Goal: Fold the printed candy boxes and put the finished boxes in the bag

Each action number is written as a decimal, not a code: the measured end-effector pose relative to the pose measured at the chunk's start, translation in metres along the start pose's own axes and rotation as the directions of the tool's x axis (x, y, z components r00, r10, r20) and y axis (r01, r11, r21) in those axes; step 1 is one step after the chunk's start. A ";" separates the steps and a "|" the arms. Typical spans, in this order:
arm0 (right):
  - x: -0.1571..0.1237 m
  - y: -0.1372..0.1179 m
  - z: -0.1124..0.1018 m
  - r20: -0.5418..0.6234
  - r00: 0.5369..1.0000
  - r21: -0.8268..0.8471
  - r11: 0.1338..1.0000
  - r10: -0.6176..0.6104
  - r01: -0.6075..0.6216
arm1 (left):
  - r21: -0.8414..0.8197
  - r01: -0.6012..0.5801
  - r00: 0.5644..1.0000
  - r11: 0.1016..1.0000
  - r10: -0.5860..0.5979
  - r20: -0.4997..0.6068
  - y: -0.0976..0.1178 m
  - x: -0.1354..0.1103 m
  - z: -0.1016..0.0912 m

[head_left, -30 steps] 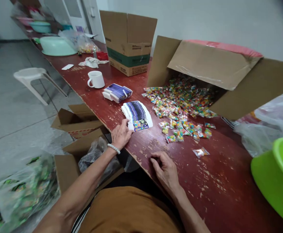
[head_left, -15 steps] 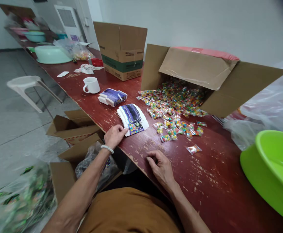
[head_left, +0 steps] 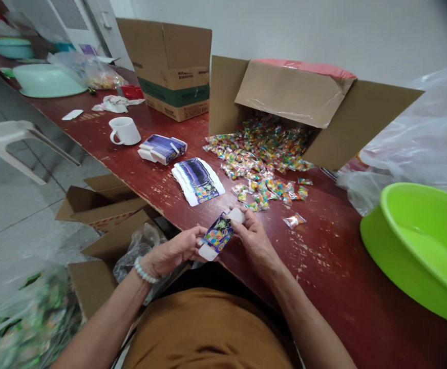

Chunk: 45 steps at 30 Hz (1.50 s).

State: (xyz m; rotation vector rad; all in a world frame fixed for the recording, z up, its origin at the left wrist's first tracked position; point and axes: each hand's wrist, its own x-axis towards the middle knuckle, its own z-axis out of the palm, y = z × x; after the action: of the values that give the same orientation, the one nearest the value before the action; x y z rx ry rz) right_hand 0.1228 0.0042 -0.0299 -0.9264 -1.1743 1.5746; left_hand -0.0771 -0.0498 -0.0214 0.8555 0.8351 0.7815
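Between my hands is a small printed carton [head_left: 218, 234], purple and black with colourful pictures and white end flaps. My left hand [head_left: 187, 245] grips its lower left side, a beaded bracelet on the wrist. My right hand [head_left: 251, 230] pinches the upper right end by a white flap. Just beyond lies a fanned stack of flat cartons [head_left: 198, 180] with the same print. Another pile of purple cartons [head_left: 162, 149] rests behind it to the left. Wrapped candies [head_left: 263, 179] spill across the red table [head_left: 323, 246] from a tipped cardboard box [head_left: 284, 92].
A white mug [head_left: 126, 131] stands left of the cartons, before a tall cardboard box [head_left: 173, 77]. At the right edge is a green basin [head_left: 411, 266] beside plastic sheeting [head_left: 419, 148]. Open boxes [head_left: 100, 205] and a bag of green packets [head_left: 35, 318] sit below left, near a white stool [head_left: 19, 136].
My left hand has come away from the fanned stack with one carton, toward my body. My right hand has risen from the table and taken its other end. The view has shifted slightly right.
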 end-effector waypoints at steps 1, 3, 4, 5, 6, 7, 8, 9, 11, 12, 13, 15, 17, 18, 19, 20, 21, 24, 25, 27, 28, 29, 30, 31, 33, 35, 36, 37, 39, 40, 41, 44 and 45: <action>-0.005 -0.005 0.000 0.069 0.998 -0.028 1.000 -0.007 0.009 | -0.026 0.034 0.995 0.999 -0.032 0.090 0.002 0.001 0.002; -0.014 -0.014 0.002 0.211 0.977 -0.050 0.999 0.006 0.005 | -0.056 0.099 0.968 0.993 -0.083 0.238 0.003 0.006 0.008; -0.018 -0.019 0.003 0.272 0.962 -0.045 0.999 0.028 -0.017 | -0.071 0.130 0.952 0.989 -0.104 0.286 0.002 0.009 0.012; -0.022 -0.023 0.005 0.316 0.947 -0.032 0.998 0.055 -0.047 | -0.088 0.150 0.943 0.985 -0.115 0.313 0.001 0.011 0.016; -0.025 -0.026 0.006 0.343 0.936 -0.014 0.997 0.079 -0.079 | -0.109 0.152 0.943 0.982 -0.112 0.313 -0.001 0.012 0.019; -0.028 -0.028 0.007 0.358 0.928 0.002 0.994 0.098 -0.106 | -0.125 0.138 0.951 0.983 -0.096 0.293 -0.003 0.013 0.023; -0.030 -0.030 0.009 0.366 0.924 0.018 0.992 0.111 -0.126 | -0.128 0.110 0.961 0.986 -0.073 0.266 -0.005 0.013 0.026; -0.032 -0.031 0.010 0.372 0.920 0.028 0.989 0.121 -0.142 | -0.121 0.080 0.968 0.989 -0.048 0.246 -0.006 0.012 0.028; -0.034 -0.030 0.011 0.365 0.921 0.039 0.987 0.133 -0.158 | -0.101 0.034 0.973 0.994 -0.009 0.231 -0.006 0.010 0.031; -0.033 -0.028 0.011 0.350 0.927 0.040 0.987 0.132 -0.155 | -0.092 0.021 0.973 0.996 0.001 0.232 -0.006 0.009 0.032; -0.033 -0.026 0.011 0.326 0.938 0.040 0.989 0.121 -0.141 | -0.082 0.019 0.973 0.996 0.000 0.231 -0.005 0.008 0.032; -0.031 -0.022 0.010 0.263 0.962 0.037 0.996 0.071 -0.083 | -0.072 0.024 0.981 0.997 -0.010 0.196 -0.002 0.007 0.031; -0.031 -0.017 0.009 0.221 0.975 0.039 0.999 0.009 -0.018 | -0.069 0.022 0.989 0.997 -0.012 0.147 -0.001 0.006 0.030; -0.031 -0.016 0.008 0.208 0.978 0.041 0.999 -0.013 0.005 | -0.070 0.017 0.992 0.997 -0.008 0.125 -0.001 0.006 0.029; -0.032 -0.014 0.008 0.192 0.981 0.045 0.999 -0.027 0.019 | -0.072 0.011 0.994 0.997 -0.003 0.105 -0.002 0.006 0.029; -0.033 -0.013 0.008 0.172 0.985 0.051 0.998 -0.032 0.024 | -0.074 0.007 0.997 0.997 -0.001 0.081 -0.002 0.006 0.030; -0.034 -0.011 0.009 0.153 0.988 0.058 0.998 -0.021 0.012 | -0.077 0.007 0.999 0.997 -0.004 0.043 -0.003 0.007 0.031; -0.038 -0.007 0.012 0.159 0.982 0.095 0.989 0.101 -0.117 | -0.076 -0.014 0.991 0.997 0.003 -0.133 -0.007 0.011 0.037; -0.038 -0.006 0.013 0.164 0.976 0.094 0.983 0.141 -0.157 | -0.068 -0.031 0.982 0.997 0.018 -0.190 -0.008 0.012 0.039; -0.037 -0.004 0.014 0.114 0.982 0.037 0.987 0.150 -0.155 | -0.028 -0.068 0.960 0.997 0.058 -0.273 -0.008 0.016 0.042; -0.036 -0.003 0.014 0.055 0.993 -0.027 0.994 0.107 -0.106 | 0.004 -0.081 0.952 0.997 0.079 -0.297 -0.008 0.018 0.044; -0.034 -0.004 0.013 -0.009 0.999 -0.110 0.993 0.046 -0.047 | 0.046 -0.093 0.944 0.995 0.103 -0.313 -0.007 0.019 0.045; -0.032 -0.004 0.012 -0.059 0.998 -0.196 0.981 -0.014 0.002 | 0.091 -0.115 0.935 0.989 0.139 -0.328 -0.006 0.020 0.045; -0.030 -0.006 0.011 -0.089 0.994 -0.265 0.963 -0.062 0.036 | 0.133 -0.143 0.923 0.981 0.181 -0.340 -0.006 0.020 0.046; -0.027 -0.008 0.008 -0.119 0.987 -0.319 0.945 -0.109 0.066 | 0.187 -0.214 0.881 0.959 0.272 -0.386 -0.006 0.019 0.047; -0.027 -0.008 0.008 -0.135 0.986 -0.254 0.965 -0.101 0.064 | 0.222 -0.277 0.824 0.935 0.350 -0.446 -0.008 0.016 0.049; -0.027 -0.007 0.009 -0.139 0.986 -0.199 0.978 -0.089 0.060 | 0.250 -0.296 0.797 0.922 0.382 -0.467 -0.010 0.015 0.050; -0.027 -0.006 0.010 -0.141 0.987 -0.143 0.988 -0.080 0.059 | 0.289 -0.305 0.776 0.907 0.413 -0.477 -0.012 0.014 0.050; -0.029 -0.002 0.012 -0.122 0.990 -0.038 0.997 -0.064 0.060 | 0.370 -0.311 0.748 0.875 0.466 -0.473 -0.014 0.013 0.051; -0.029 0.000 0.012 -0.108 0.992 0.006 0.998 -0.060 0.061 | 0.389 -0.307 0.748 0.869 0.473 -0.465 -0.015 0.013 0.050; -0.029 0.002 0.012 -0.098 0.994 0.035 0.998 -0.055 0.059 | 0.386 -0.297 0.762 0.873 0.460 -0.455 -0.015 0.013 0.049; -0.026 0.004 0.006 -0.081 0.997 0.028 1.000 -0.003 0.005 | 0.300 -0.249 0.839 0.921 0.359 -0.408 -0.012 0.014 0.044; -0.024 0.004 0.002 -0.077 0.997 0.006 1.000 0.017 -0.016 | 0.271 -0.231 0.862 0.934 0.326 -0.387 -0.010 0.014 0.042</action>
State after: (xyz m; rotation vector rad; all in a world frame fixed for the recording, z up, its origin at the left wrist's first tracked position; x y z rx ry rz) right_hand 0.1266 -0.0204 -0.0323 -0.9869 -1.1105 1.5410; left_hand -0.0318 -0.0559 -0.0178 1.0324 1.2191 1.1792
